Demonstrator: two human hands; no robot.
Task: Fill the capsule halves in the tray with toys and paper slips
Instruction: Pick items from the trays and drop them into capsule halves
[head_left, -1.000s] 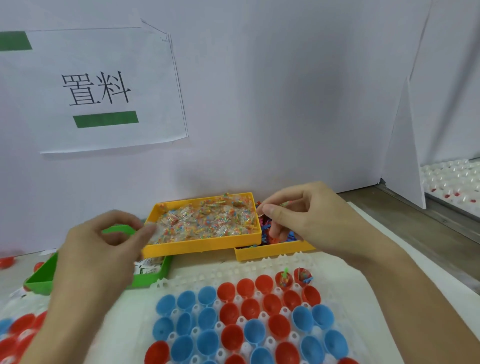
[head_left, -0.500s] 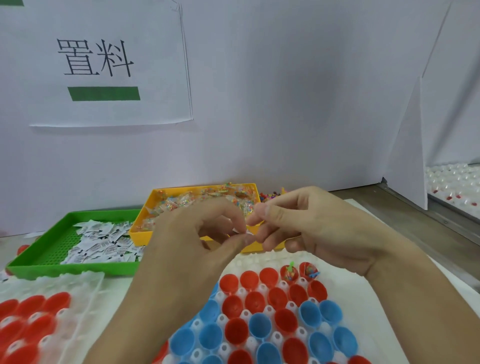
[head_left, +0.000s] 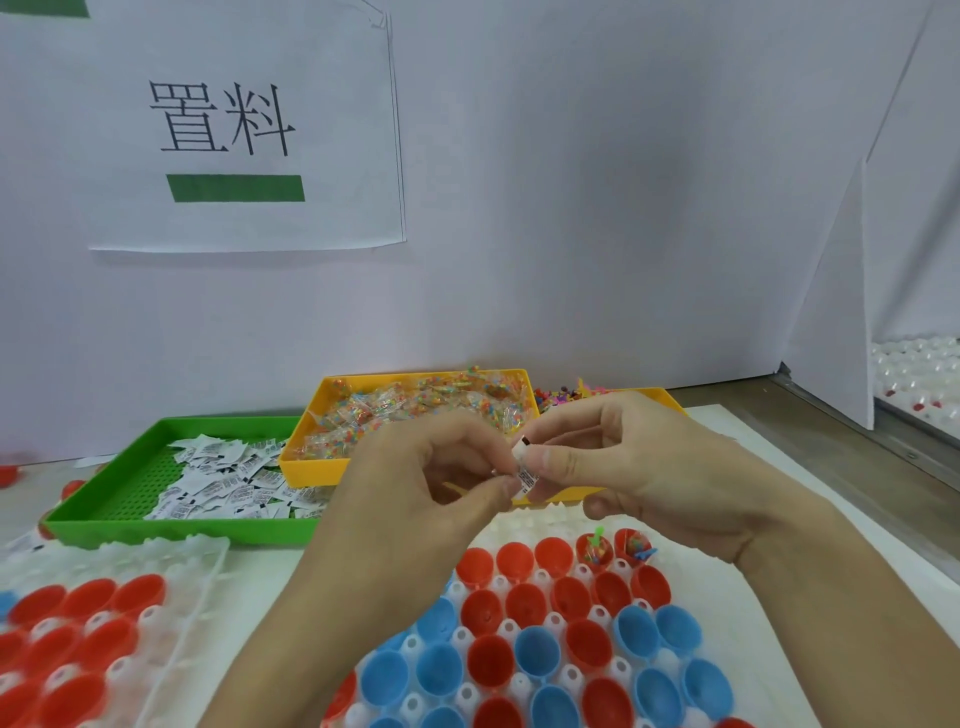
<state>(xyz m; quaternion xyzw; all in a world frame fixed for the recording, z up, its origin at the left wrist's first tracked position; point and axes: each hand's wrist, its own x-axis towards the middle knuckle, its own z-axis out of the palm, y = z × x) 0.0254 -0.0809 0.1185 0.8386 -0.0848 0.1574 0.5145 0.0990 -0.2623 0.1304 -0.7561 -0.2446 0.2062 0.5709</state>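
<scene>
Both hands meet above the far edge of the white capsule tray (head_left: 530, 525). My left hand (head_left: 415, 488) and my right hand (head_left: 618, 467) together pinch a small printed paper slip (head_left: 523, 475) between thumbs and fingertips. The tray holds rows of red capsule halves (head_left: 524, 603) and blue capsule halves (head_left: 535, 652). Two red halves at the far right, one (head_left: 595, 551) and its neighbour (head_left: 634, 545), hold small colourful toys. Whether my right hand also holds a toy is hidden.
A green bin (head_left: 130, 488) of paper slips sits at the left. An orange bin (head_left: 332, 395) of bagged toys stands behind my hands, a second orange bin (head_left: 665, 397) beside it. Another tray (head_left: 171, 551) with red halves lies at the lower left. White partition behind.
My left hand came from the green bin to the right and met my right hand over the tray. The paper slip now shows between the fingertips.
</scene>
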